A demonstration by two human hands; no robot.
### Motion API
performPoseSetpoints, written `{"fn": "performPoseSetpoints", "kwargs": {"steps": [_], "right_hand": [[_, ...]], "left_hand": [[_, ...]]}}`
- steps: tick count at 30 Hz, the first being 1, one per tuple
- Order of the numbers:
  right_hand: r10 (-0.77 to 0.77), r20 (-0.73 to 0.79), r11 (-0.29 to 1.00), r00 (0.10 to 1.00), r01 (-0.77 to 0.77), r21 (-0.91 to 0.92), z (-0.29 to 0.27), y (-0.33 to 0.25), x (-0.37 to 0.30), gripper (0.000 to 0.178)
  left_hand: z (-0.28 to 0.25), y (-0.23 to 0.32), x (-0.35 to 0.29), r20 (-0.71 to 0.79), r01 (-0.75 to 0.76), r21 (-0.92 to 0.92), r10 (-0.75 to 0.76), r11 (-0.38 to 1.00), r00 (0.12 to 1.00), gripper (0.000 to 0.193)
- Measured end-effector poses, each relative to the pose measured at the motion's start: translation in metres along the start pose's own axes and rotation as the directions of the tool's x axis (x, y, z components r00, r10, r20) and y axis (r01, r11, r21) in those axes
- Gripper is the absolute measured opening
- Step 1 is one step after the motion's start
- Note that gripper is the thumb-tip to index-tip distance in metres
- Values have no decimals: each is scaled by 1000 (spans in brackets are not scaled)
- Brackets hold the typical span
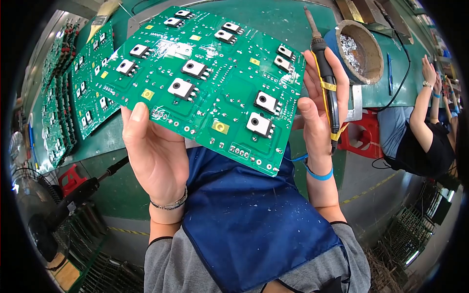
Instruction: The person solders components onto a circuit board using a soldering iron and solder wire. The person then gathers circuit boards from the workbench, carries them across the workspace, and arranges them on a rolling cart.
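At the centre of the frame, a large green circuit board [205, 83] held up in both bare hands, tilted, its long axis running from upper left to lower right. Studded with black-and-silver power components and small yellow squares.

Left hand [154, 151] at the board's lower left edge — grip closed on it, thumb pressed over the front face, fingers hidden behind. Beaded bracelet at that wrist.

Right hand [320, 112] at the board's right edge, grip doubly occupied: fingers wrapped around a black soldering iron [326, 83] with yellow bands, standing nearly upright, tip pointing toward the top of the frame, while thumb and palm steady the board's edge. Blue band at that wrist. Iron just beside the board's right edge, so the right hand lies nearer to any joint on that side; the tip sits above the board's upper right corner, not touching it.

Below the board, a blue apron [249, 215] over grey sleeves.

Behind, a green work surface [288, 22]. At upper left, more green boards [88, 83] laid flat and stacked on edge in rows. At upper right, a round pot [364, 49] holding silvery scraps. Lower left, a dark tool on a stand [73, 198], a red stool [71, 178] and wire racks [73, 244] on the floor. At the right edge, another person [420, 132] seated at the same long surface, arm raised.
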State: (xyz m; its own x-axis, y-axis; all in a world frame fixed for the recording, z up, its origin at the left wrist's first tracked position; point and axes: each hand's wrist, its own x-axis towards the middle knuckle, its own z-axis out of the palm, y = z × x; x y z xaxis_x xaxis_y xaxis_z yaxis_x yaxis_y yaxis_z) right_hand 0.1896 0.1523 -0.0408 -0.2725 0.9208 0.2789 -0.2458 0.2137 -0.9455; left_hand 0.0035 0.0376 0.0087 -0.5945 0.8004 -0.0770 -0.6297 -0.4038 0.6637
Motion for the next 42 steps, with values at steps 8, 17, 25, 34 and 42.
{"fn": "performPoseSetpoints", "kwargs": {"steps": [8,17,25,34,42], "right_hand": [[-24,-2,998,1000,24,-54,-1,-2,1,87],[-60,-12,991,998,58,-120,-3,-5,0,88],[-117,-42,970,992,105,-219,-4,-8,-1,86],[-128,-53,943,990,105,-315,-4,-15,0,84],[-165,-1,927,986,155,-341,-7,-16,-5,82]], "left_hand": [[-10,-2,4,-6,12,49,-11,999,1000,40],[-8,-4,9,-12,75,-30,-75,997,997,33],[-20,-9,16,27,137,-59,-135,989,990,35],[-20,-11,19,-5,164,-57,-165,985,986,34],[-23,-11,23,1,195,-58,-195,979,981,33]]}}
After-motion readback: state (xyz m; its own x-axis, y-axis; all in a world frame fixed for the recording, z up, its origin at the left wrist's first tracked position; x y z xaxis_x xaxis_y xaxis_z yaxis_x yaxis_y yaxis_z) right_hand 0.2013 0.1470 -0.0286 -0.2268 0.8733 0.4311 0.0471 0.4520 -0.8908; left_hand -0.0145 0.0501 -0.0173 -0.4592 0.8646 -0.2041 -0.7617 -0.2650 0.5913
